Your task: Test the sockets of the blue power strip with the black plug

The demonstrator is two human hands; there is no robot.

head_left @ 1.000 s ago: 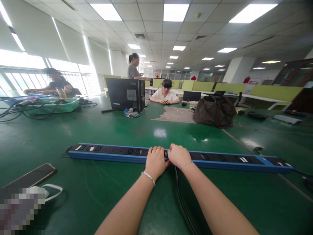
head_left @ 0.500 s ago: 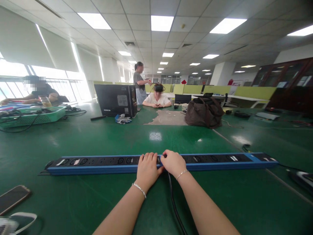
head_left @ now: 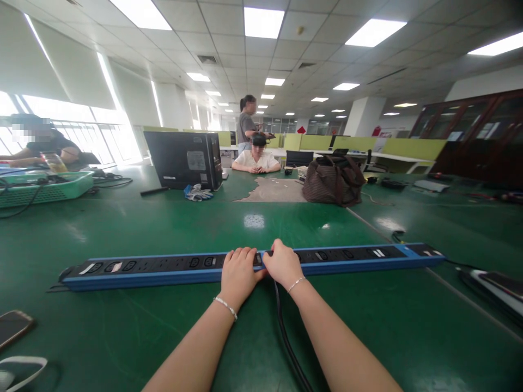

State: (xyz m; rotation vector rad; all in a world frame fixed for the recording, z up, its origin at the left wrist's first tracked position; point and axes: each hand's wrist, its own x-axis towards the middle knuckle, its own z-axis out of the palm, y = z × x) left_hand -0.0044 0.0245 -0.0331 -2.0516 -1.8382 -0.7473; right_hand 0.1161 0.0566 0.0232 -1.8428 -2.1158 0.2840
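A long blue and black power strip (head_left: 163, 276) lies across the green table, its sockets facing up. My left hand (head_left: 239, 272) grips its middle, with the fingers over the top and the thumb along the near side. Just to the right, my right hand (head_left: 283, 265) is closed at the sockets around the end of a black power cord (head_left: 283, 326). The plug itself is hidden by the fingers. From beneath that hand the cord runs down toward me over the table.
Farther back stand a black computer case (head_left: 183, 160), gloves (head_left: 198, 192) and a brown bag (head_left: 333, 181). A green basket (head_left: 73, 188) is at left, a phone (head_left: 15, 328) near the left edge. One person sits opposite (head_left: 256, 160), another stands behind, a third sits at left.
The view has shifted, so most things sit farther left in the picture. My right hand is more upright over the strip; my left keeps its hold. The standing person has moved right.
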